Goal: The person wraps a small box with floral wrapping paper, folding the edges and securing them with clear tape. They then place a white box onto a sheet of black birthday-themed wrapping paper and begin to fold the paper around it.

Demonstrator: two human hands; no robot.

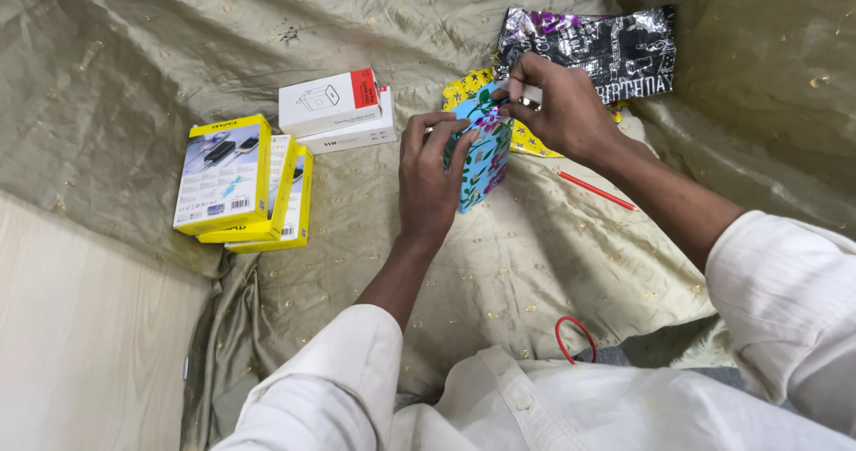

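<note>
The left hand (434, 176) is laid flat, fingers pressed together, against the near side of a small box wrapped in blue floral paper (481, 152), which stands on edge on the olive gold-dotted cloth (535, 264) at the centre of the view. The right hand (557, 103), at about one o'clock from the box, is pinched on the paper's top edge, apparently with a small strip of tape, though that cannot be told for sure. The fold is best held taut and square while the box is steadied. Silver and black foil wrap (615, 49) lies at one o'clock, yellow patterned paper (468, 87) at twelve, a red pencil (597, 190) at three, white boxes (334, 103) at ten, and yellow boxes (236, 179) at nine.
</note>
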